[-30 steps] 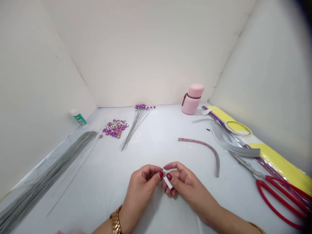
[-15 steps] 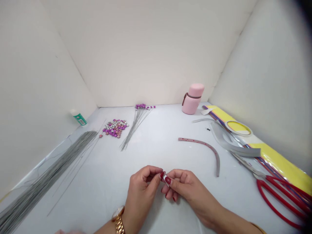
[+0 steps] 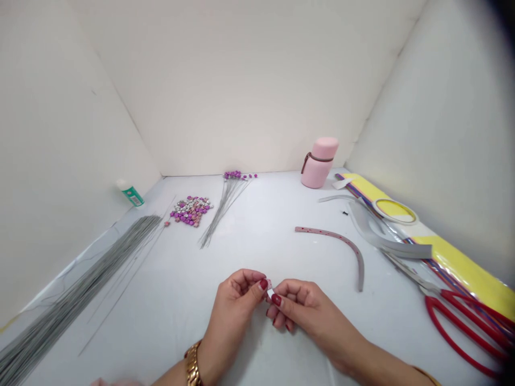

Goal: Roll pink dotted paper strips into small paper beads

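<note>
My left hand (image 3: 238,305) and my right hand (image 3: 308,313) meet low in the middle of the view, both closed in a pinch. Between their fingertips is a small paper strip (image 3: 271,292), white on one side with a bit of pink at its upper end. Most of it is covered by my fingers. Beyond my right hand lies a curved pink paper strip (image 3: 330,234) with small red marks, flat on the table.
Grey wires (image 3: 100,279) lie at left, near a pile of purple, pink and white paper stars (image 3: 191,210). Stemmed purple stars (image 3: 225,209) lie behind. At right are a pink flask (image 3: 317,169), a tape roll (image 3: 415,219), yellow packs (image 3: 462,266) and red-handled scissors (image 3: 438,316).
My left hand has turned slightly and risen a little at the fingertips, showing more of the small paper strip's white side. My right hand has barely moved.
</note>
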A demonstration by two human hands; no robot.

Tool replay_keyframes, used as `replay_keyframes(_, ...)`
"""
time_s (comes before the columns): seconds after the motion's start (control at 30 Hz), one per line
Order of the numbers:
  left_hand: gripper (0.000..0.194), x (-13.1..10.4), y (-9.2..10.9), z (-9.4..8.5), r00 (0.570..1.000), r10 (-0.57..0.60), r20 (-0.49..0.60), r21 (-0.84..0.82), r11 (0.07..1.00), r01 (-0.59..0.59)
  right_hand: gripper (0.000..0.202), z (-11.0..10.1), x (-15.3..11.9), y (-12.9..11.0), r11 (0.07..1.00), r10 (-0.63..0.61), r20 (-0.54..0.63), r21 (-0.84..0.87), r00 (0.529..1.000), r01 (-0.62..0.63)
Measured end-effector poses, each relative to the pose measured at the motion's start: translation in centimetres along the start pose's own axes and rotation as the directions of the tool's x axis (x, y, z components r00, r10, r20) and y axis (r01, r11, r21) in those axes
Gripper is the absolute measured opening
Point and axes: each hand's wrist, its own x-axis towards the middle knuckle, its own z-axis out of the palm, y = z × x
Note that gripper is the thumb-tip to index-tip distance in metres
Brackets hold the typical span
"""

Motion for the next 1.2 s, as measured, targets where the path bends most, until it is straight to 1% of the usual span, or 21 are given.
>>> replay_keyframes(0.07, 0.013, 0.0, 0.1, 0.1, 1.000, -0.012, 0.009, -0.034, 0.999, 0.012, 0.024, 0.0, 0.0, 0.0, 1.000, -0.002, 0.008, 0.001, 1.000, 0.002)
replay_keyframes(0.13, 0.017, -0.1, 0.3, 0.1, 0.998, -0.050, 0.022, -0.067, 0.996, 0.052, 0.024, 0.0, 0.0, -0.1, 1.000, -0.003, 0.008, -0.004, 1.000, 0.003)
replay_keyframes(0.23, 0.013, -0.3, 0.8, 0.1, 0.990, -0.131, 0.051, -0.121, 0.983, 0.136, 0.023, 0.0, -0.1, -0.2, 1.000, 0.002, 0.005, -0.006, 1.000, -0.002)
replay_keyframes(0.33, 0.010, -0.4, 1.4, 0.0, 0.981, -0.189, 0.048, -0.191, 0.962, 0.195, 0.023, 0.0, 0.0, -0.4, 1.000, 0.011, 0.015, -0.006, 1.000, -0.011)
replay_keyframes(0.4, 0.010, -0.4, 1.6, -0.1, 0.977, -0.208, 0.043, -0.211, 0.954, 0.212, 0.023, 0.0, 0.1, -0.4, 1.000, 0.016, 0.014, -0.009, 1.000, -0.016)
replay_keyframes(0.47, 0.011, -0.3, 1.5, -0.1, 0.978, -0.202, 0.047, -0.187, 0.960, 0.208, 0.023, 0.0, 0.2, -0.5, 1.000, 0.020, 0.012, -0.013, 1.000, -0.020)
replay_keyframes(0.5, 0.011, -0.3, 1.4, -0.1, 0.981, -0.190, 0.038, -0.152, 0.969, 0.193, 0.023, 0.0, 0.2, -0.4, 1.000, 0.023, 0.012, -0.012, 1.000, -0.023)
replay_keyframes(0.57, 0.010, -0.3, 1.0, 0.0, 0.991, -0.137, -0.003, -0.024, 0.990, 0.137, 0.023, 0.0, 0.2, -0.3, 1.000, 0.030, 0.012, -0.004, 0.999, -0.030)
replay_keyframes(0.6, 0.009, -0.3, 0.8, 0.0, 0.996, -0.087, -0.022, 0.059, 0.994, 0.088, 0.024, 0.0, 0.1, -0.2, 0.999, 0.034, 0.008, 0.003, 0.999, -0.034)
replay_keyframes(0.67, 0.008, -0.5, 0.4, 0.0, 0.997, 0.066, -0.029, 0.233, 0.971, -0.057, 0.025, 0.0, 0.0, -0.1, 0.999, 0.037, -0.011, 0.019, 0.999, -0.037)
replay_keyframes(0.7, 0.009, -0.7, 0.3, 0.0, 0.988, 0.156, -0.006, 0.309, 0.940, -0.146, 0.025, 0.0, 0.0, 0.0, 0.999, 0.038, -0.023, 0.027, 0.999, -0.037)
replay_keyframes(0.77, 0.014, -0.9, 0.3, -0.1, 0.948, 0.314, 0.058, 0.415, 0.856, -0.309, 0.023, 0.0, -0.1, 0.0, 0.998, 0.036, -0.047, 0.047, 0.998, -0.034)
replay_keyframes(0.83, 0.018, -1.2, 0.5, -0.1, 0.911, 0.398, 0.110, 0.470, 0.787, -0.400, 0.020, 0.0, 0.0, -0.1, 0.998, 0.030, -0.062, 0.066, 0.998, -0.026)
replay_keyframes(0.93, 0.021, -1.4, 0.9, -0.1, 0.894, 0.422, 0.153, 0.503, 0.745, -0.438, 0.020, 0.0, 0.0, -0.3, 0.997, 0.003, -0.064, 0.083, 0.998, 0.002)
replay_keyframes(1.0, 0.021, -1.3, 1.0, -0.2, 0.895, 0.409, 0.178, 0.505, 0.743, -0.440, 0.021, 0.0, 0.0, -0.3, 0.996, -0.007, -0.070, 0.086, 0.998, 0.014)
replay_keyframes(1.03, 0.020, -1.3, 0.9, -0.2, 0.901, 0.394, 0.183, 0.492, 0.756, -0.431, 0.021, 0.0, 0.0, -0.4, 0.996, -0.006, -0.079, 0.088, 0.997, 0.013)
replay_keyframes(1.1, 0.018, -1.1, 0.7, -0.2, 0.926, 0.341, 0.161, 0.416, 0.827, -0.377, 0.021, 0.0, 0.0, -0.4, 0.996, 0.000, -0.093, 0.088, 0.996, 0.008)
replay_keyframes(1.17, 0.014, -0.8, 0.4, -0.2, 0.954, 0.275, 0.120, 0.289, 0.910, -0.298, 0.019, 0.0, 0.1, -0.3, 0.996, 0.000, -0.090, 0.085, 0.996, 0.008)
replay_keyframes(1.2, 0.012, -0.7, 0.3, -0.2, 0.963, 0.248, 0.102, 0.230, 0.936, -0.266, 0.018, 0.0, 0.1, -0.3, 0.997, -0.003, -0.083, 0.083, 0.997, 0.010)
